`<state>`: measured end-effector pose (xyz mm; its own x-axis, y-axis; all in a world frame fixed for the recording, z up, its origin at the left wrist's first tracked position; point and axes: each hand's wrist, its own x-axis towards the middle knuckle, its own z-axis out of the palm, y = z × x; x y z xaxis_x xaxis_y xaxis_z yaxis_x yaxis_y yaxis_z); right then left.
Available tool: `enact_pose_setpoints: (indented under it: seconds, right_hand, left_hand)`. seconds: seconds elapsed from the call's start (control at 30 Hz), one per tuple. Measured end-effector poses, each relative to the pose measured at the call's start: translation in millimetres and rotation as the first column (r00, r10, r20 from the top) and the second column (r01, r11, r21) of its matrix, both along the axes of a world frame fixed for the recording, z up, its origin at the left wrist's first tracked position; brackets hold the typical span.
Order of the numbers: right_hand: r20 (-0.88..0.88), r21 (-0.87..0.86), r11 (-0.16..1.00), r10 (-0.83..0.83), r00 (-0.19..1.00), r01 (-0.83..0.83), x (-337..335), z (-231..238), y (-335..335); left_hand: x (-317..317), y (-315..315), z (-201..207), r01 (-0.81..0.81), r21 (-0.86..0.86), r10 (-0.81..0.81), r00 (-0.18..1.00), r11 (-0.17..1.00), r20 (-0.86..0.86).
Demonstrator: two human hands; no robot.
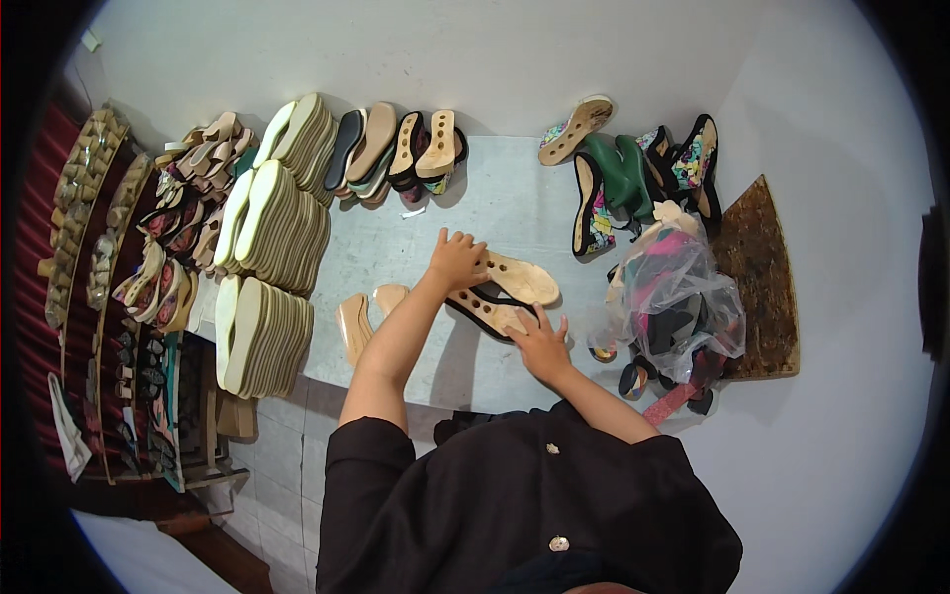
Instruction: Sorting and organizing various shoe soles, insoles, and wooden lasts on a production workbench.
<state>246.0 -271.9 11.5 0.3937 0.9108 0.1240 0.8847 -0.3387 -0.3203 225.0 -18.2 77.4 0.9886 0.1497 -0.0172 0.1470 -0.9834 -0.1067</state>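
Observation:
Two wedge shoe soles lie side by side on the table in front of me. The far sole is pale tan with a row of dark round holes. Its neighbour, the near sole, has similar holes and a black edge. My left hand grips the left end of the far sole, with its fingers curled over and hiding that end. On the right end of the near sole rests my right hand, fingers spread. To the left of my left forearm stand beige wedge heels.
Tall stacks of cream soles line the table's left side. Wedge soles stand along the back, with green wedges at the back right. A clear plastic bag of scraps lies before a brown board. Shelves hold shoes farther left.

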Motion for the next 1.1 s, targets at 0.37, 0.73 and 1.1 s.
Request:
enact_pose_setpoints:
  seconds: [0.37, 0.73, 1.1]
  right_hand:
    - [0.050, 0.018, 0.968, -0.249, 0.967, 0.248, 48, 5, 14]
    - [-0.152, 0.163, 0.914, -0.349, 0.925, 0.372, 33, -5, 21]
    - [-0.544, -0.084, 0.970, -0.238, 0.805, 0.229, -60, 41, 17]
  left_hand:
    - [-73, -3, 13, -0.443, -0.380, 0.367, 0.894, 0.812, -0.259]
    - [-102, -18, 4, -0.511, -0.657, 0.474, 0.843, 0.555, -0.254]
    - [-105, -21, -12, -0.367, -0.870, 0.446, 0.873, 0.330, -0.198]
